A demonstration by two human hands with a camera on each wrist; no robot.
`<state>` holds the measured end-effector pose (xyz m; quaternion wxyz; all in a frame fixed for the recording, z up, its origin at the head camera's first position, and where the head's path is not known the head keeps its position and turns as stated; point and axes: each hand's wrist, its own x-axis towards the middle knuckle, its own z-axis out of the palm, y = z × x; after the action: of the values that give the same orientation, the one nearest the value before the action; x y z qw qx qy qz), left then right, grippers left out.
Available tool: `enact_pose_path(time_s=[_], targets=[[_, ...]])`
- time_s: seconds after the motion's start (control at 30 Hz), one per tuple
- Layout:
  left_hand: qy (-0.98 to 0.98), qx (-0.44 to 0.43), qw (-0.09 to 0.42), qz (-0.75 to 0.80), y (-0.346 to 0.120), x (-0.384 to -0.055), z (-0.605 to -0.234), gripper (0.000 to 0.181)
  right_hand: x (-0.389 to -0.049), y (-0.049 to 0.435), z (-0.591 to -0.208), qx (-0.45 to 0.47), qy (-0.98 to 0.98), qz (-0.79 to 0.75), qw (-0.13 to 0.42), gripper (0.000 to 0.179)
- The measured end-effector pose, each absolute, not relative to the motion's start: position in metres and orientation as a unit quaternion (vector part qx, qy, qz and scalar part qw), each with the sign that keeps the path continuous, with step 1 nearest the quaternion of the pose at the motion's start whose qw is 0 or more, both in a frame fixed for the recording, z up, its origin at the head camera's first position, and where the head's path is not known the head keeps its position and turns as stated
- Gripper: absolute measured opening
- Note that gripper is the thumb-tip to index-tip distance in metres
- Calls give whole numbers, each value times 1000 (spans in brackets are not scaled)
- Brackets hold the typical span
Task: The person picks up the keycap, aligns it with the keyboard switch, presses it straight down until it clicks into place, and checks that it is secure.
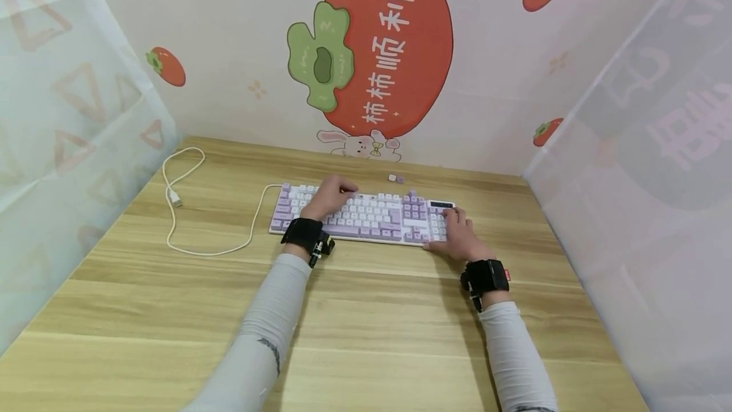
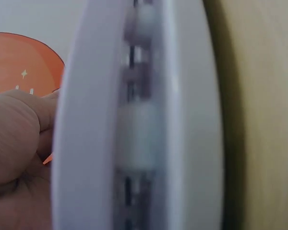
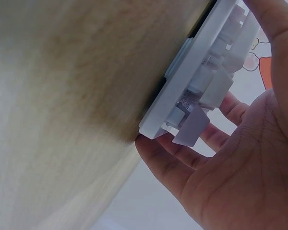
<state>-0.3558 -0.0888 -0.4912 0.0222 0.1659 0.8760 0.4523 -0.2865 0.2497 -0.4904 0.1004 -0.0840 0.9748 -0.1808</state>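
Observation:
A white and purple keyboard [image 1: 366, 213] lies on the wooden table, its keys facing up. My left hand [image 1: 330, 198] reaches over its top row, thumb and fingers curled together and pinching at a keycap there; the keycap itself is hidden. Just right of those fingertips, dark bare switches show in the top row. My right hand [image 1: 460, 234] grips the keyboard's right end, thumb at the front edge and fingers over the number pad side. In the right wrist view, the fingers [image 3: 170, 160] wrap around the end of the keyboard [image 3: 180, 96].
Behind the keyboard lie a loose white keycap [image 1: 391, 177] and a purple keycap [image 1: 400, 180]. The keyboard's white cable [image 1: 214, 253] loops over the left of the table to a USB plug [image 1: 174, 198]. Printed sheets [image 1: 486, 81] wall in the table's back and sides.

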Motion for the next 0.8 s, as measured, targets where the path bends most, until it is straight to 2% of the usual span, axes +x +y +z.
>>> enact_pose_path(time_s=[0.3,0.43,0.53,0.8], targets=[[896,201,-10,396,-84,-361,-486,21,-287,250,-489,-72,975,-183,102,99],[904,226,-18,363,-82,-360,-482,38,-286,248,-488,-79,975,-182,103,100],[913,233,-21,335,-82,-360,-478,45,-286,247,-488,-82,975,-180,106,101],[925,273,-1,264,-77,-365,-470,48,-285,248,-488,-70,976,-179,106,99]])
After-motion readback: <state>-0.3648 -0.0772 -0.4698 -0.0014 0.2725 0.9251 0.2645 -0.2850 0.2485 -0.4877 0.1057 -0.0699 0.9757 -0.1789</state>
